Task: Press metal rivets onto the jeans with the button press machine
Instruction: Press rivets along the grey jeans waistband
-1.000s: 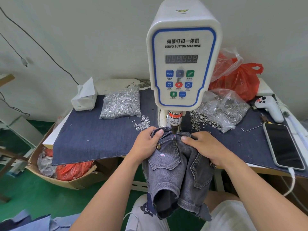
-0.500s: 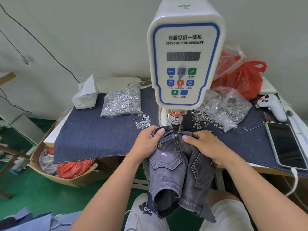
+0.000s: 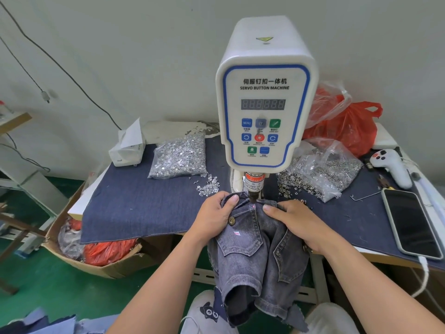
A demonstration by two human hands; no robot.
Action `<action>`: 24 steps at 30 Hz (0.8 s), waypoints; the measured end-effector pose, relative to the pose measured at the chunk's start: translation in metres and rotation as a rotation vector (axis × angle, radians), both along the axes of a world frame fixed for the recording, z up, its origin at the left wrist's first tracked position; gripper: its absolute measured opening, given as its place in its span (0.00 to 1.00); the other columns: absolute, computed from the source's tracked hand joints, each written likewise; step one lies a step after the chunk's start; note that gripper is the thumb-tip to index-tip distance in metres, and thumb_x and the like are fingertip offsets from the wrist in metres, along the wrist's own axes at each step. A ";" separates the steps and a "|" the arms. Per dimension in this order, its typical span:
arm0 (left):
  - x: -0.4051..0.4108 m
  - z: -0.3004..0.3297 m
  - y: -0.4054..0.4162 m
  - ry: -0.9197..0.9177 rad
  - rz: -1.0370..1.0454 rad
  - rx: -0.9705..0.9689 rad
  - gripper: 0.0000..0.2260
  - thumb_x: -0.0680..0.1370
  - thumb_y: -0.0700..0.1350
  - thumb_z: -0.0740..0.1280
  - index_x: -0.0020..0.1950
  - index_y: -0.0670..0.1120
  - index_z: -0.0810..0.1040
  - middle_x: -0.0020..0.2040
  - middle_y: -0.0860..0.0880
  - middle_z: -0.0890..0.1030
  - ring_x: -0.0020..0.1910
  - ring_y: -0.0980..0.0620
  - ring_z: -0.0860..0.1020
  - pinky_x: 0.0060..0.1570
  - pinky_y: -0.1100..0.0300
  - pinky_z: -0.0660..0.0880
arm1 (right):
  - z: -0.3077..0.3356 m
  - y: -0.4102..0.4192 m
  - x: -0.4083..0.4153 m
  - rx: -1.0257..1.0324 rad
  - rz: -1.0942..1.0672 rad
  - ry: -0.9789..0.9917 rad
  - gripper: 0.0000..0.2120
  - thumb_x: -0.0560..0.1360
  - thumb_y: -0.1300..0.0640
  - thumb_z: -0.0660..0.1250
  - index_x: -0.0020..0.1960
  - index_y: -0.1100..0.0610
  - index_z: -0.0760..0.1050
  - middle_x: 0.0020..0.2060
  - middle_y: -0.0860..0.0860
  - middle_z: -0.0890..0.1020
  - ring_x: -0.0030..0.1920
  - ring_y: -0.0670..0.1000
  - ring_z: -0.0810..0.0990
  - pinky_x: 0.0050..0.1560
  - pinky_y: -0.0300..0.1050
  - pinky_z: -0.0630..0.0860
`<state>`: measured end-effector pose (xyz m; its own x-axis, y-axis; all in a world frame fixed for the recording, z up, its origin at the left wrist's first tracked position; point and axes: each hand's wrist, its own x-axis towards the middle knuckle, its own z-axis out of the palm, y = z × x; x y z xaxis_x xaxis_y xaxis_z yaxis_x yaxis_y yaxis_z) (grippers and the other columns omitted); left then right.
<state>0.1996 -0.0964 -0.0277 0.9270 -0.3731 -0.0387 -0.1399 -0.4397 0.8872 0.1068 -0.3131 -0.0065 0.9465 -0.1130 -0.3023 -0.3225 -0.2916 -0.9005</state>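
A small pair of grey denim jeans (image 3: 260,256) hangs over the table's front edge, its waistband tucked under the press head (image 3: 253,189) of the white servo button machine (image 3: 265,112). My left hand (image 3: 214,218) grips the waistband on the left, thumb on top. My right hand (image 3: 293,220) holds the waistband on the right, thumb pressing the cloth beside the press head. A brass button (image 3: 231,221) shows next to my left hand. A pink mark (image 3: 252,207) sits on the denim right under the head.
A bag of silver rivet pins (image 3: 179,156) lies left of the machine, loose pins (image 3: 208,186) beside it. A bag of ring parts (image 3: 322,169) lies right. A phone (image 3: 411,222), white handheld controller (image 3: 391,166), red bags (image 3: 349,126), tissue box (image 3: 126,148) and floor carton (image 3: 101,256) surround.
The view has tilted so the machine sits lower in frame. Both hands keep their hold on the waistband under the press head; the jeans have barely shifted.
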 end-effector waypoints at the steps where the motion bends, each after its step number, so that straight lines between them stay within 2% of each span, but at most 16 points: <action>1: 0.000 0.000 0.000 -0.001 0.002 0.000 0.10 0.85 0.53 0.66 0.45 0.55 0.79 0.42 0.57 0.82 0.39 0.66 0.77 0.39 0.73 0.70 | 0.000 0.000 0.000 -0.003 0.001 -0.001 0.17 0.78 0.40 0.69 0.41 0.51 0.85 0.42 0.50 0.89 0.45 0.49 0.87 0.56 0.53 0.80; 5: -0.001 0.000 0.000 -0.006 0.002 -0.005 0.09 0.85 0.53 0.66 0.46 0.54 0.79 0.41 0.57 0.82 0.37 0.68 0.77 0.38 0.73 0.69 | -0.002 -0.002 0.001 -0.033 0.013 -0.020 0.18 0.78 0.39 0.70 0.39 0.52 0.84 0.40 0.51 0.88 0.43 0.48 0.87 0.51 0.51 0.78; 8: -0.003 0.001 0.000 0.009 0.001 -0.049 0.09 0.85 0.52 0.67 0.47 0.52 0.80 0.41 0.57 0.83 0.39 0.65 0.77 0.42 0.68 0.72 | -0.002 -0.002 0.001 -0.029 0.013 -0.024 0.21 0.77 0.39 0.71 0.46 0.59 0.84 0.44 0.54 0.88 0.48 0.54 0.87 0.56 0.56 0.80; 11: -0.009 0.005 0.001 0.041 0.000 -0.135 0.08 0.85 0.51 0.67 0.50 0.50 0.82 0.41 0.58 0.84 0.41 0.64 0.79 0.44 0.68 0.74 | 0.000 -0.001 -0.002 0.064 0.011 -0.061 0.21 0.75 0.40 0.74 0.49 0.59 0.84 0.46 0.55 0.88 0.53 0.58 0.86 0.60 0.59 0.79; 13: -0.013 0.010 0.000 0.080 0.003 -0.194 0.09 0.85 0.52 0.67 0.52 0.48 0.82 0.45 0.54 0.87 0.45 0.61 0.82 0.48 0.65 0.77 | 0.002 -0.001 -0.004 0.166 0.004 -0.074 0.21 0.72 0.41 0.76 0.50 0.59 0.85 0.48 0.56 0.88 0.53 0.59 0.86 0.58 0.57 0.80; 17: -0.023 0.016 0.001 0.190 -0.006 -0.242 0.11 0.85 0.53 0.67 0.56 0.46 0.82 0.52 0.44 0.87 0.50 0.52 0.84 0.58 0.49 0.80 | 0.004 -0.001 -0.010 0.342 0.025 -0.015 0.16 0.70 0.45 0.76 0.50 0.54 0.87 0.50 0.58 0.88 0.51 0.56 0.88 0.47 0.44 0.82; 19: -0.028 0.016 0.003 0.272 -0.010 -0.296 0.12 0.85 0.52 0.67 0.58 0.44 0.82 0.55 0.41 0.86 0.52 0.48 0.84 0.62 0.43 0.79 | 0.006 0.000 -0.014 0.408 0.029 0.016 0.14 0.70 0.47 0.76 0.51 0.55 0.87 0.51 0.59 0.87 0.50 0.57 0.88 0.46 0.44 0.82; 21: -0.032 0.016 0.006 0.365 -0.031 -0.348 0.12 0.85 0.51 0.67 0.60 0.43 0.81 0.57 0.39 0.86 0.54 0.46 0.83 0.64 0.41 0.78 | 0.007 0.002 -0.017 0.462 0.045 0.055 0.14 0.70 0.50 0.78 0.53 0.56 0.87 0.52 0.61 0.87 0.51 0.58 0.87 0.47 0.46 0.83; 24: -0.042 0.017 0.009 0.538 -0.067 -0.448 0.14 0.85 0.51 0.68 0.65 0.43 0.80 0.59 0.40 0.86 0.57 0.44 0.84 0.63 0.45 0.79 | 0.007 0.004 -0.021 0.521 0.090 0.096 0.16 0.72 0.52 0.77 0.58 0.58 0.85 0.56 0.62 0.85 0.57 0.61 0.85 0.56 0.52 0.82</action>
<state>0.1579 -0.0869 -0.0105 0.7967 -0.5162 -0.3143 0.3548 -0.0217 0.9347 0.0854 -0.3094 0.0004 0.9110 0.1552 -0.3820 -0.4044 0.1554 -0.9013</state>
